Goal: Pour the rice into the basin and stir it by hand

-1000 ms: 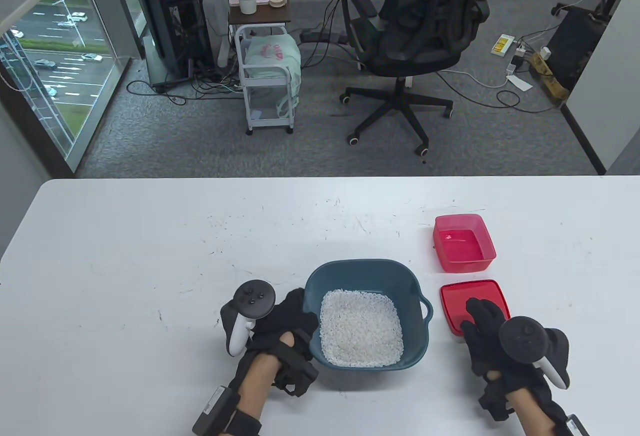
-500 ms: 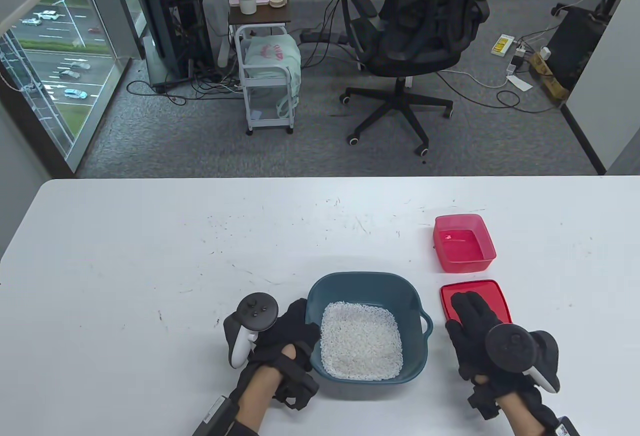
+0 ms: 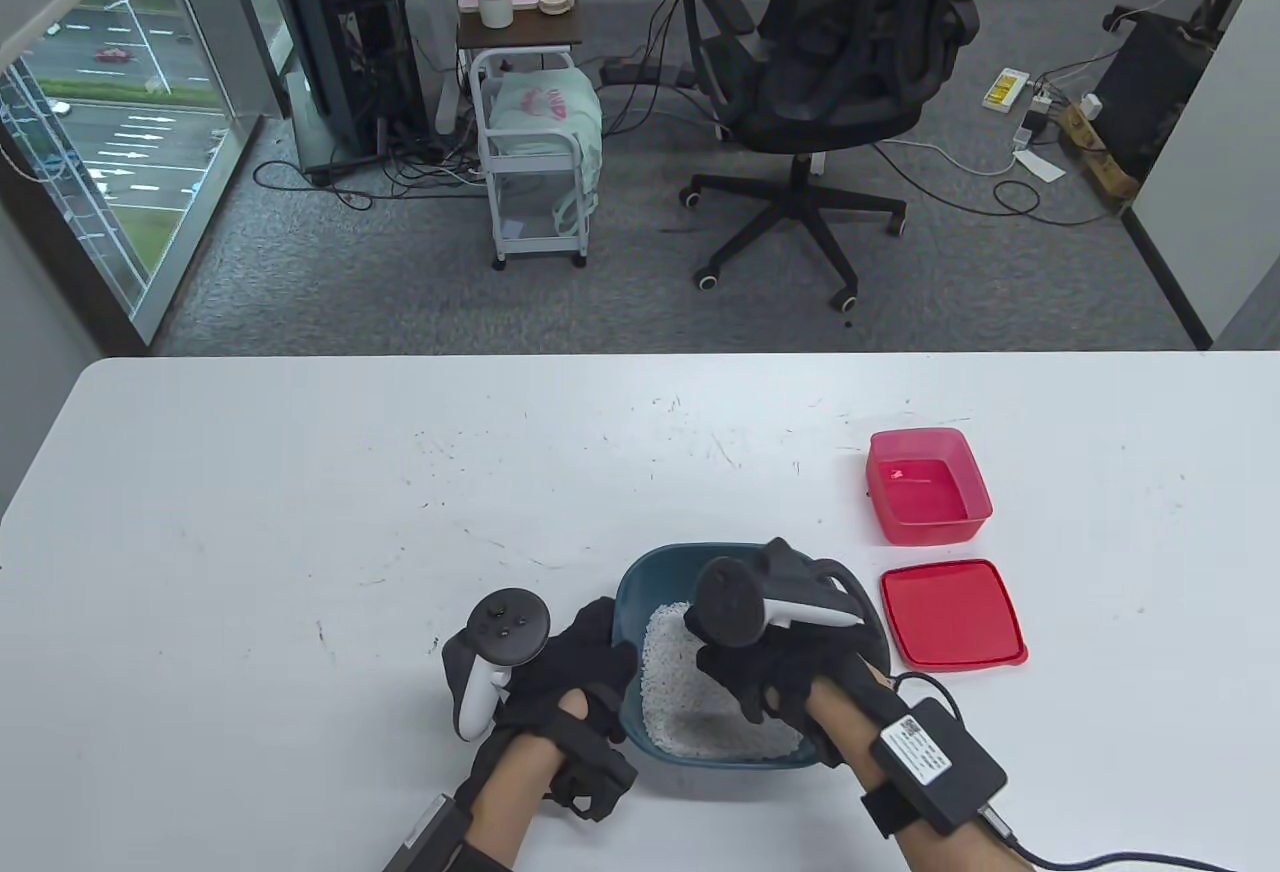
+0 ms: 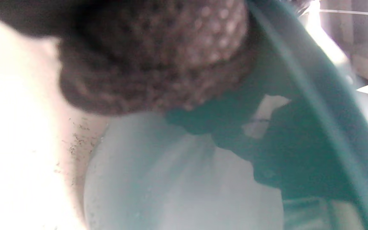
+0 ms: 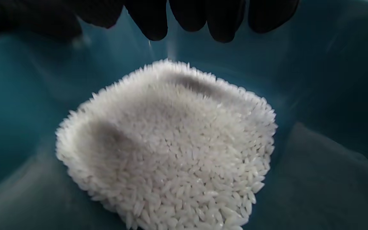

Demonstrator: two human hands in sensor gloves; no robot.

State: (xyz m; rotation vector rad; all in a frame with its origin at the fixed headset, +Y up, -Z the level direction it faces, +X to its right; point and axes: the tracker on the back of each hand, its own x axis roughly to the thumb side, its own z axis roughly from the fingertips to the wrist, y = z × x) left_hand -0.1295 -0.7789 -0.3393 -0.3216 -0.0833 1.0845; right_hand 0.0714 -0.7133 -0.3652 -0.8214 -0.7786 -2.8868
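A teal basin (image 3: 650,567) stands near the table's front edge with white rice (image 3: 665,682) heaped in its bottom. My left hand (image 3: 600,642) grips the basin's left rim; the left wrist view shows a gloved finger (image 4: 152,54) pressed against the teal wall (image 4: 299,127). My right hand (image 3: 760,692) hangs over the basin and hides much of the rice. In the right wrist view its fingertips (image 5: 152,22) dangle loosely just above the rice (image 5: 171,143), apart from it and holding nothing, with the basin wall (image 5: 27,95) all around.
An empty pink box (image 3: 928,487) sits right of the basin, and its red lid (image 3: 952,614) lies flat in front of it. The white table (image 3: 300,512) spreads left and behind. A black office chair (image 3: 830,62) stands beyond the far edge.
My right hand has left the red lid and swung left to hover over the rice in the basin. The lid stays flat on the table. My left hand has kept its hold.
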